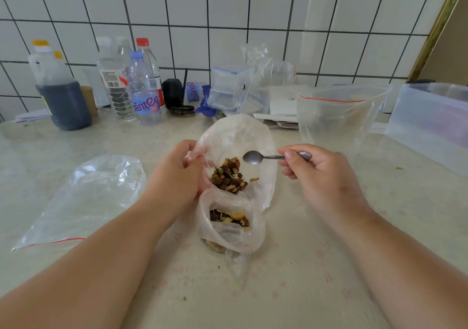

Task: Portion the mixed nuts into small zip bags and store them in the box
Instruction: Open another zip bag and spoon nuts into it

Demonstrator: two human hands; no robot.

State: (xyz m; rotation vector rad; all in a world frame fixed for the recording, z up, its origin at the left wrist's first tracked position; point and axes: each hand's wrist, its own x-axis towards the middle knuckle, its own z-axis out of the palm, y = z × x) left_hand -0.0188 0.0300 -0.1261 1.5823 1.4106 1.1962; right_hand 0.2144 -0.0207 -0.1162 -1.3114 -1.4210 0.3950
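Observation:
A large clear plastic bag (243, 136) lies open in the middle of the counter with mixed nuts (229, 175) heaped inside. My left hand (177, 177) pinches its left edge and holds the mouth open. Just in front, a small zip bag (228, 235) stands open with a few nuts (229, 217) in it. My right hand (321, 174) holds a small metal spoon (253, 157) by the handle. The spoon's bowl looks empty and hovers over the large bag's opening.
An empty zip bag (83, 197) lies flat at the left. Another zip bag (336, 116) stands open at the back right beside a translucent storage box (430, 123). Water bottles (144, 93), a dark-liquid jug (60, 93) and stacked clear containers (228, 88) line the tiled wall.

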